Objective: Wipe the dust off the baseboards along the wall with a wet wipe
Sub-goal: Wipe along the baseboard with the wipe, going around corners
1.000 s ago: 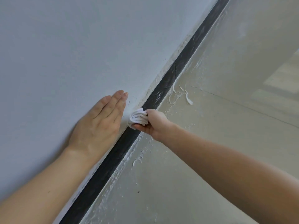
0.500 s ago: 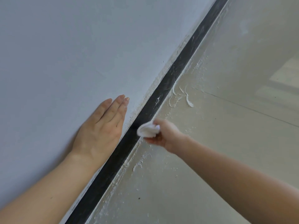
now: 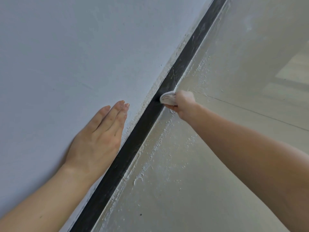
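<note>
The right hand pinches a bunched white wet wipe against the narrow black baseboard where the pale blue-grey wall meets the dusty beige tiled floor; the left hand lies flat on the wall, fingers together, just beside the baseboard; white plaster crumbs line the floor edge

floor: I see pale, smooth surface | white plaster flecks strewn along its edge by the black baseboard | thin seam line crossing it
</note>
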`<action>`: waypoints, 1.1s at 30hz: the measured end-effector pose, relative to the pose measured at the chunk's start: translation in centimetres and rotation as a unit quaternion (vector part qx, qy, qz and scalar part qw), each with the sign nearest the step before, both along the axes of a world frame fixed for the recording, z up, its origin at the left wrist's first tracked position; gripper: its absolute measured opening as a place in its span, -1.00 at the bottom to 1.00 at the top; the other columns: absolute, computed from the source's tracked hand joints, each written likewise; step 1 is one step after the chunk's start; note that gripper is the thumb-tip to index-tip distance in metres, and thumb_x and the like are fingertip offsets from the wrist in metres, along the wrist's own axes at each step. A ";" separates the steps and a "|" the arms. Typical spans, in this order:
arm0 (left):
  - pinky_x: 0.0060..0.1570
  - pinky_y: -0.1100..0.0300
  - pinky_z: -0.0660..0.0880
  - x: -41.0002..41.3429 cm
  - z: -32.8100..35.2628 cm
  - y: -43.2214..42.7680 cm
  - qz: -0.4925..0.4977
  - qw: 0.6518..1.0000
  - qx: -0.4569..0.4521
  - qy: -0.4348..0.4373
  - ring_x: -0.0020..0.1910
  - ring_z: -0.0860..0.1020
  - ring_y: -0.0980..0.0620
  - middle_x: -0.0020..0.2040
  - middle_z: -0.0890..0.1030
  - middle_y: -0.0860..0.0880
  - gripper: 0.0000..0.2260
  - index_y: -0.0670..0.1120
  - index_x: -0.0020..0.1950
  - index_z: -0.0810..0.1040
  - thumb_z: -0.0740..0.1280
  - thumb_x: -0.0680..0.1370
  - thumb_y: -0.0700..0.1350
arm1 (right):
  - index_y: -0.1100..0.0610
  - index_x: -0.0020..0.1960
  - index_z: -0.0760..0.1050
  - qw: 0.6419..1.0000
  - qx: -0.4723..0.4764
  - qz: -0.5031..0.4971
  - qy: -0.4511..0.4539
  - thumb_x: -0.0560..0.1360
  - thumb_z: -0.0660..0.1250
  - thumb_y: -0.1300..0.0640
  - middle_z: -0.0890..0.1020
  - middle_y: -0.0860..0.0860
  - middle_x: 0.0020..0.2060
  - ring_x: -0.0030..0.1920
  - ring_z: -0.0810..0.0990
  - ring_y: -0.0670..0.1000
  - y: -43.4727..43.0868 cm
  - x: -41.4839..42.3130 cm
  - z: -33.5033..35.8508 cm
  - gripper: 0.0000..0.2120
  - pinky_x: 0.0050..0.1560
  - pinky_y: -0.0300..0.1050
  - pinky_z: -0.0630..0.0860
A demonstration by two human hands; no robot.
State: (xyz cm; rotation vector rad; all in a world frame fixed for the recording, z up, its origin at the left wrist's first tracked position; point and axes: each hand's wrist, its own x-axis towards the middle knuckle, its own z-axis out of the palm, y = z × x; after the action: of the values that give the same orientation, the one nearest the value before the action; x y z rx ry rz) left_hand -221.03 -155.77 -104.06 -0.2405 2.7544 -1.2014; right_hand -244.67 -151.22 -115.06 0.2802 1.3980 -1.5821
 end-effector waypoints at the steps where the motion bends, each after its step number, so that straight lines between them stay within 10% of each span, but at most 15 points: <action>1: 0.49 -0.02 -0.13 0.0 0.0 0.0 0.000 1.000 -0.002 -0.003 0.50 0.10 -0.13 0.50 0.18 -0.22 -0.47 -0.36 0.45 0.20 0.09 0.50 -0.19 | 0.31 0.32 0.37 0.999 0.003 -0.042 0.000 0.58 0.16 0.28 0.56 0.21 0.11 -0.16 0.62 0.08 0.3 -0.4 -0.2 -0.67 -0.34 -0.16 0.65; 6: 0.49 -0.02 -0.10 -0.3 0.0 0.1 0.007 1.000 0.003 -0.010 0.49 0.14 -0.14 0.49 0.21 -0.25 -0.48 -0.37 0.43 0.24 0.12 0.49 -0.19 | 0.22 0.04 0.42 0.998 0.020 0.035 -0.054 0.58 0.21 0.15 0.53 0.18 -0.03 -0.12 0.63 0.15 4.0 3.8 0.2 -0.86 -0.14 0.02 0.65; 12: 0.47 -0.01 -0.06 -0.9 0.0 0.3 0.012 1.000 0.021 -0.005 0.48 0.17 -0.13 0.47 0.25 -0.24 -0.48 -0.37 0.42 0.26 0.12 0.49 -0.19 | 0.32 0.18 0.38 0.956 -0.009 0.254 -0.145 0.55 0.23 0.28 0.60 0.29 0.04 -0.15 0.67 0.15 4.2 10.8 -0.9 -0.78 -0.27 -0.06 0.67; 20: 0.47 -0.01 -0.05 -1.0 0.0 0.4 0.025 0.999 0.047 0.001 0.46 0.18 -0.13 0.45 0.30 -0.24 -0.48 -0.38 0.41 0.28 0.15 0.48 -0.18 | 0.32 0.11 0.45 0.982 0.097 0.164 0.011 0.59 0.14 0.22 0.65 0.24 0.01 -0.08 0.69 0.18 -0.3 3.0 -1.8 -0.80 -0.13 0.09 0.66; 33: 0.48 -0.02 -0.09 -0.9 0.3 0.3 0.050 0.996 0.073 -0.023 0.46 0.21 -0.15 0.45 0.30 -0.25 -0.49 -0.38 0.41 0.28 0.08 0.49 -0.17 | 0.29 0.26 0.44 0.991 -0.113 0.022 -0.074 0.53 0.23 0.25 0.61 0.23 0.00 -0.21 0.69 0.09 6.0 -3.1 1.4 -0.69 -0.18 -0.08 0.66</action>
State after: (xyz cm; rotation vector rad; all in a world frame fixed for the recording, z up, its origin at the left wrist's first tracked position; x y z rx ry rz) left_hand -221.88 -155.45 -103.80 -0.3270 2.7377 -0.9654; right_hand -247.73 -145.19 -113.66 0.2255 1.0940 -1.6317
